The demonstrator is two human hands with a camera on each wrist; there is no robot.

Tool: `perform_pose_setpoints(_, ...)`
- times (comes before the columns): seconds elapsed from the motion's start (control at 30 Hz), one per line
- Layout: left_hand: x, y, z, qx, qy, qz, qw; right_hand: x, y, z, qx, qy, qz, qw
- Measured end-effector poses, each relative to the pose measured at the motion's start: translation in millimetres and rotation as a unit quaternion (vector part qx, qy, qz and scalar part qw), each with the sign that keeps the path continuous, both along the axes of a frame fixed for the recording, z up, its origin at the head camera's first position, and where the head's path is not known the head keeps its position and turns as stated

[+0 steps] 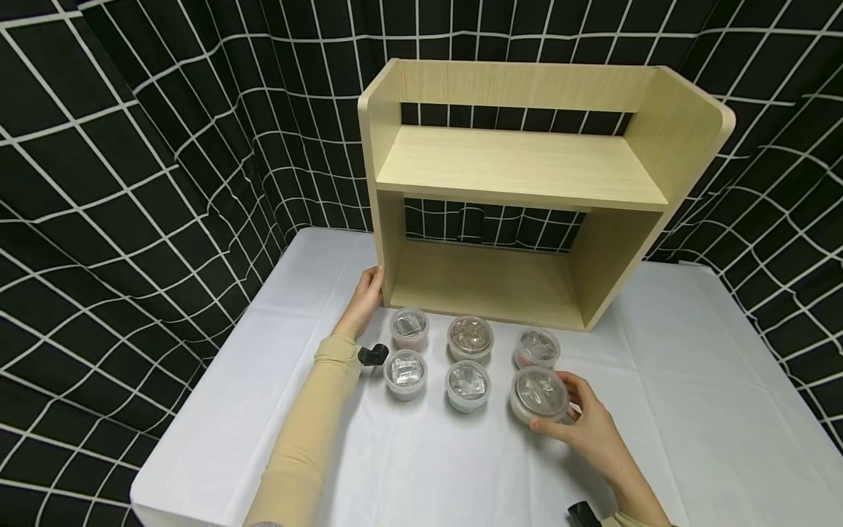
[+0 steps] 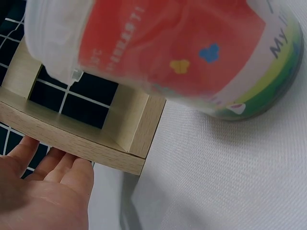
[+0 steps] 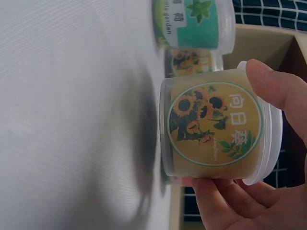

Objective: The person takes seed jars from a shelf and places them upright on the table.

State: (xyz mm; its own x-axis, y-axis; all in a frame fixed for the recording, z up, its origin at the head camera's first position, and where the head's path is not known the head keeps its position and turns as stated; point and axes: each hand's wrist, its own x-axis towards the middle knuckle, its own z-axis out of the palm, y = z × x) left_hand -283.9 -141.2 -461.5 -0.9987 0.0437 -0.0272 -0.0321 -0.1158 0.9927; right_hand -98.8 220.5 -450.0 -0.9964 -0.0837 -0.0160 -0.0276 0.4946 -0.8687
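Note:
My right hand (image 1: 589,424) grips a clear lidded plastic tub (image 1: 541,393), thumb on one side and fingers on the other. In the right wrist view this tub (image 3: 213,124) has a round sunflower label and stands out close over the white cloth. My left hand (image 1: 366,293) rests against the outside of the left panel of a pale wooden shelf (image 1: 520,168), near its bottom. In the left wrist view its fingers (image 2: 76,179) touch the panel from outside. A tub with a red label (image 2: 177,48) fills the top of that view.
Several other lidded tubs stand in two rows in front of the shelf, among them a front middle tub (image 1: 467,386) and a back right tub (image 1: 536,347). White cloth covers the table (image 1: 217,417). Black curtains with a white grid (image 1: 132,183) hang around it.

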Motion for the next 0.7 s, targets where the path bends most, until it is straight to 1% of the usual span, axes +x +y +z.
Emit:
perform_pose_setpoints(0.1,-6.2,-1.2,-8.7,-0.012,-0.002,0.006,0.9999,0.0,0,-3.4,-0.001,-0.002,-0.001,1.0000)
perform_pose_setpoints(0.2,-7.1,-2.1,-8.6,-0.020,-0.006,0.003,0.9998,-0.8,0,-6.8,-0.004,-0.006,-0.002,1.0000)
perform_pose_setpoints(0.4,-6.9,-2.0,-9.4,-0.020,-0.006,0.003,0.9998,-1.0,1,-12.3,-0.014,-0.012,-0.003,0.9998)
perform_pose_setpoints(0.7,-6.8,-1.7,-8.7,-0.016,0.001,-0.001,0.9999,-2.2,2,-14.2,-0.007,-0.014,-0.009,0.9998)
